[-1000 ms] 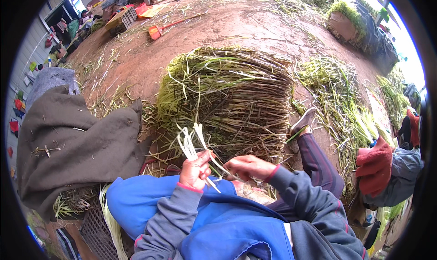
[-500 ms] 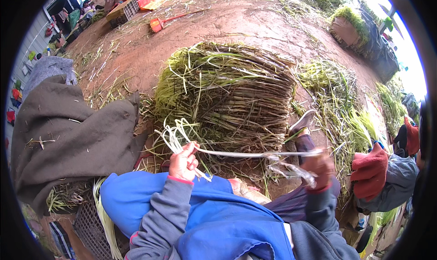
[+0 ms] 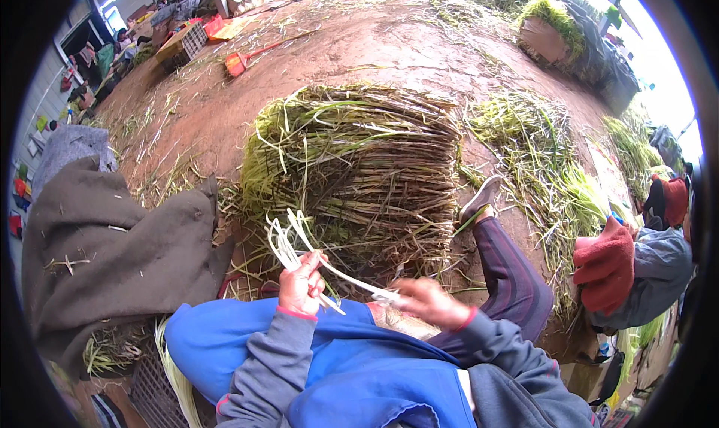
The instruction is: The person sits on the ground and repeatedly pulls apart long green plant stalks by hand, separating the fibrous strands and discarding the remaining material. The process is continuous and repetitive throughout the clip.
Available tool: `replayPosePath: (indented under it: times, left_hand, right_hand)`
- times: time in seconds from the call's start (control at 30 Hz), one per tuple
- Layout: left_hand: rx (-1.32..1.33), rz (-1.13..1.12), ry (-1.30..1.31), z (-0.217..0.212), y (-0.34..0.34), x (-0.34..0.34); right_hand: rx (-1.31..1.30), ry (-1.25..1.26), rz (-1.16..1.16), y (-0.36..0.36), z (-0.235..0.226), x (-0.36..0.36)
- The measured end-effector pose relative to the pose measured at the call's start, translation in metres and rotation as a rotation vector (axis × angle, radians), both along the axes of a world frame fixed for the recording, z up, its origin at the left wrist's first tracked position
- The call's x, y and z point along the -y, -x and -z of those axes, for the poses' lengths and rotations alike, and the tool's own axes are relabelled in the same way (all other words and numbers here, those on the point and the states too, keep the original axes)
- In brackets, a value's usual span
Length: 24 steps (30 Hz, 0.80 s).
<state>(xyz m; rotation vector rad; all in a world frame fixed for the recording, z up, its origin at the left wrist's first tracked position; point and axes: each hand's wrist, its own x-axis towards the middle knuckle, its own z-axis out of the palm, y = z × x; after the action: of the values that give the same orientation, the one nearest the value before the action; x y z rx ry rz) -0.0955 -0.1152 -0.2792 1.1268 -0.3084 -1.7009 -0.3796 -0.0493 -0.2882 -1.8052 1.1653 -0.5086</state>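
Observation:
My left hand point(image 3: 301, 284) is closed in a pinch around a small bunch of pale, whitish-green vegetable stalks point(image 3: 281, 248), whose curled ends stick up above the fingers and whose lower ends poke out beneath. One long pale stalk point(image 3: 348, 280) slants from this hand down to my right hand point(image 3: 432, 302). Slightly blurred, the right fingers are closed at its white end, above my lap. Just beyond both hands lies a big stack of long stalks point(image 3: 397, 181), green leaves to the left and brownish ends to the right.
A dark brown blanket point(image 3: 123, 241) covers something at my left, beside a grey plastic crate point(image 3: 153, 375). Loose green stalks point(image 3: 524, 128) lie to the right. A person in red sleeves point(image 3: 607, 271) sits at the right edge. Farther off lies a red, long-handled dustpan point(image 3: 236, 64).
My right hand has come inward from the far right, nearer the left hand. The stalk, stretched level before, now sags. Shreds trailing from the right hand are gone from view.

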Motion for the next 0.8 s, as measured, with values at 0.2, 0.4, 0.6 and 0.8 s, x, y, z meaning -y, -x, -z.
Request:
replayPosePath:
  times: [0.2,0.4,0.6,0.8]
  left_hand:
    - [-0.111,0.010,0.029,0.000,0.008,-0.009]
    - [0.206,0.124,-0.025,0.015,0.041,-0.027]
    - [0.325,-0.483,0.259,-0.024,-0.030,0.006]
    - [-0.093,-0.425,0.146,-0.034,-0.055,0.012]
  right_hand:
    - [0.227,-0.227,0.119,-0.060,-0.018,-0.014]
    - [0.088,-0.179,-0.297,-0.093,-0.019,0.033]
    - [-0.383,0.178,0.416,-0.043,0.032,0.130]
    - [-0.625,0.406,0.349,-0.008,0.082,0.178]
